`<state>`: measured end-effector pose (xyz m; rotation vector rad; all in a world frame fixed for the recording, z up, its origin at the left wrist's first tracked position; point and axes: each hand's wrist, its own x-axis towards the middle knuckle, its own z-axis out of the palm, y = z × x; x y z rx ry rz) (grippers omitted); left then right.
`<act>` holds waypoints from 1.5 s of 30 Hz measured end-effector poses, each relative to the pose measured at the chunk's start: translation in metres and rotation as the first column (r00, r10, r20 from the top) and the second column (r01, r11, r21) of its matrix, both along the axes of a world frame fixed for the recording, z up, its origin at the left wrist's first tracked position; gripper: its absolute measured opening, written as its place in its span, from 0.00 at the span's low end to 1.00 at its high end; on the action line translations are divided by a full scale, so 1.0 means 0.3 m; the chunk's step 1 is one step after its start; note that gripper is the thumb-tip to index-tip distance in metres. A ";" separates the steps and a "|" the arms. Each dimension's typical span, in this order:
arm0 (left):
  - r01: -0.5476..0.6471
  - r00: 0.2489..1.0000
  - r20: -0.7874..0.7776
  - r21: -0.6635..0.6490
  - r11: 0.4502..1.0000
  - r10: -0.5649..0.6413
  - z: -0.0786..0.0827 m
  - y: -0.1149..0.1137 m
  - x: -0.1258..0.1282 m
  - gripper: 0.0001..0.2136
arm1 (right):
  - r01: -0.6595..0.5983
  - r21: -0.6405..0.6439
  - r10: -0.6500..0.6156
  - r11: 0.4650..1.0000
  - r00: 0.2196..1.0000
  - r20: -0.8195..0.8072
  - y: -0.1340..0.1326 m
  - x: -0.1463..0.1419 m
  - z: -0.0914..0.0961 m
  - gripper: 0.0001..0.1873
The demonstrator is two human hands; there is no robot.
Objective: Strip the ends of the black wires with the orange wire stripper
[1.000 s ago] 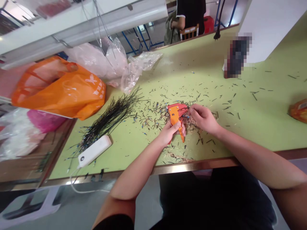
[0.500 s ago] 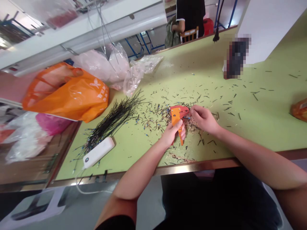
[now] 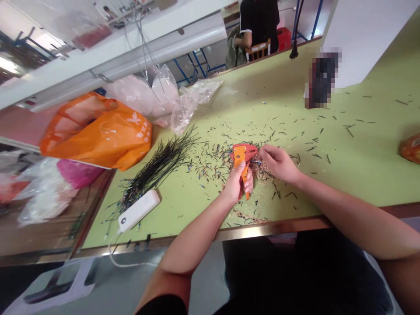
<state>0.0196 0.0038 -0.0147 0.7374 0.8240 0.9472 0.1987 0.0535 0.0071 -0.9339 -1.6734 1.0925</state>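
My left hand (image 3: pixel 239 183) is wrapped round the handles of an orange wire stripper (image 3: pixel 242 156), whose jaws point away from me over the green table (image 3: pixel 354 157). My right hand (image 3: pixel 278 162) is pinched at the right side of the tool's jaws on something too small to make out. Below both hands lies a heap of stripped wire bits and copper strands (image 3: pixel 259 173). A bundle of thin black wires (image 3: pixel 157 168) lies to the left of the tool.
A white power strip (image 3: pixel 139 210) lies near the front left edge. An orange bag (image 3: pixel 105 135) and clear plastic bags (image 3: pixel 164 94) sit at the far left. Cut insulation pieces litter the table. A blurred dark object (image 3: pixel 320 81) stands far right; another person (image 3: pixel 259 22) sits beyond.
My left hand has squeezed the stripper's handles closer together, and more of the tool is covered by my fingers. The view has shifted slightly to the left. My right hand stays at the jaws.
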 end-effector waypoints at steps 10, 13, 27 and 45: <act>-0.386 0.872 0.287 -0.093 0.918 0.396 0.121 0.030 -0.126 0.25 | 0.209 -0.172 -0.256 0.963 0.909 -0.328 0.101 0.106 0.044 0.19; -0.403 0.869 0.268 -0.103 0.909 0.416 0.151 0.046 -0.164 0.25 | 0.276 -0.153 -0.313 0.949 0.889 -0.333 0.146 0.135 0.042 0.19; 0.159 0.942 0.313 -0.085 0.984 -0.126 0.081 -0.026 -0.071 0.27 | -0.476 -0.094 0.444 0.874 0.862 -0.245 0.016 0.009 -0.019 0.20; 0.278 0.931 0.246 -0.001 0.961 -0.269 0.052 -0.032 -0.080 0.27 | -0.733 -0.105 0.625 0.672 0.637 -0.451 -0.012 0.003 0.010 0.17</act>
